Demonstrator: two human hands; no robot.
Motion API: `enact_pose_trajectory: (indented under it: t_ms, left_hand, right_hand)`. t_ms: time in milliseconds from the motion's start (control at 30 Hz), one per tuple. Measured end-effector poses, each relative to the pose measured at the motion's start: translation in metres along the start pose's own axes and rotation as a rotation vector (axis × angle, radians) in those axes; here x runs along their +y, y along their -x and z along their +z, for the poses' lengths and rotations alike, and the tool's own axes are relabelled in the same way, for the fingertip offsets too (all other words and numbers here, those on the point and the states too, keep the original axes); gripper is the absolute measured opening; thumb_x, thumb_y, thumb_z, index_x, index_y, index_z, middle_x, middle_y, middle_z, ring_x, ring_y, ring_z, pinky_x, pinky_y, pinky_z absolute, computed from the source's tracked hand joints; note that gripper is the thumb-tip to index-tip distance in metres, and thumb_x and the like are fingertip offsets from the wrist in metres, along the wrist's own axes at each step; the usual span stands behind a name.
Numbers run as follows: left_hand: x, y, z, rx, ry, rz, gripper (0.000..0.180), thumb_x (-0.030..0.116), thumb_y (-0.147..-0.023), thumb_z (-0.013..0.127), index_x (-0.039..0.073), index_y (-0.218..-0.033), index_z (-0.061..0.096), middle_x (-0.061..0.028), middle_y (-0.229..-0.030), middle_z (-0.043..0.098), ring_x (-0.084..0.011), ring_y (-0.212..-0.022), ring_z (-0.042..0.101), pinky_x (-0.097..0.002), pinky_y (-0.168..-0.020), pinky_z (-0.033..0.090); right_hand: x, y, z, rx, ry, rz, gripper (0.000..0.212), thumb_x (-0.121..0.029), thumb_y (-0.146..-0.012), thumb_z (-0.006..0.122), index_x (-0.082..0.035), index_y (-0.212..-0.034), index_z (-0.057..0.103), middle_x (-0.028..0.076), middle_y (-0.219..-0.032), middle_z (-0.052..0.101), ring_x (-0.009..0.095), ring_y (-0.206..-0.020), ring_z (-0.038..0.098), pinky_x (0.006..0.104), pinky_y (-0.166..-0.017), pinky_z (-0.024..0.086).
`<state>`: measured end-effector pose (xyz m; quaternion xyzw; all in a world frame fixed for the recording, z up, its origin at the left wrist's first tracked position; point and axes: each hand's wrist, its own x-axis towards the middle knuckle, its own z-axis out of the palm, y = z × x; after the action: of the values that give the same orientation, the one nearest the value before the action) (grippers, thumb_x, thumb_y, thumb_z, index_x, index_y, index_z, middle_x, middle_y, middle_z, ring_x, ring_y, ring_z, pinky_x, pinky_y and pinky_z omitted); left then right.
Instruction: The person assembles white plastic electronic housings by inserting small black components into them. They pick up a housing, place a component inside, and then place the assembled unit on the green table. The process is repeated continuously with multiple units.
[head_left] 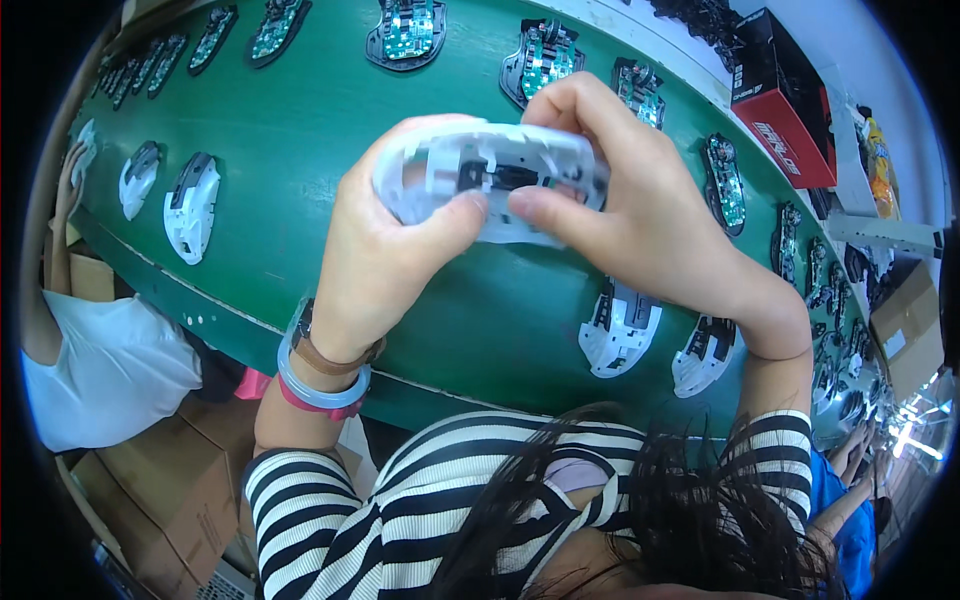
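Between both hands I hold a white computer mouse top shell (440, 160), its hollow inner side turned up and a dark part showing in its middle. My left hand (390, 225) grips the shell's left end, thumb pressed on the near edge. Around the right end wraps my right hand (615, 190), its thumb reaching inside by the dark part. Below my right forearm, two more white and black mouse shells (622, 325) (706, 355) lie on the green table (290, 170). The fingers behind the held shell are partly hidden.
Mouse bases with green circuit boards (405, 35) line the table's far side and continue down the right. Two white shells (192, 208) (139, 180) lie at left. A red and black box (783, 100) stands at back right. Co-workers sit at both sides; one's hand (75, 165) touches a white piece.
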<state>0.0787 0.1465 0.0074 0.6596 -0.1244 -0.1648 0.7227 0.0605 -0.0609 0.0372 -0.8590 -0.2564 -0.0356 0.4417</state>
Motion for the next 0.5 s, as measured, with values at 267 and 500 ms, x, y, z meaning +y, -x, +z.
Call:
enact_pose_trajectory:
  t_ms: [267, 500]
  left_hand:
    - [0.001, 0.005, 0.002, -0.032, 0.158, 0.002, 0.036, 0.002, -0.083, 0.063, -0.001, -0.119, 0.060, -0.0027, -0.103, 0.066, -0.0086, -0.092, 0.060, -0.0259, -0.082, 0.049]
    - [-0.003, 0.001, -0.007, -0.052, 0.116, -0.168, 0.028, 0.008, -0.087, 0.059, 0.001, -0.114, 0.064, -0.0007, -0.097, 0.066, -0.0078, -0.087, 0.060, -0.0250, -0.076, 0.048]
  right_hand:
    - [-0.016, 0.005, -0.004, -0.050, -0.238, 0.321, 0.019, -0.013, -0.090, 0.067, 0.002, -0.100, 0.061, 0.016, -0.070, 0.064, 0.028, -0.060, 0.064, 0.0361, -0.057, 0.049]
    - [-0.008, 0.001, 0.011, 0.078, 0.078, 0.009, 0.027, -0.009, -0.084, 0.070, -0.004, -0.108, 0.059, 0.014, -0.097, 0.063, 0.028, -0.075, 0.066, 0.0364, -0.056, 0.050]
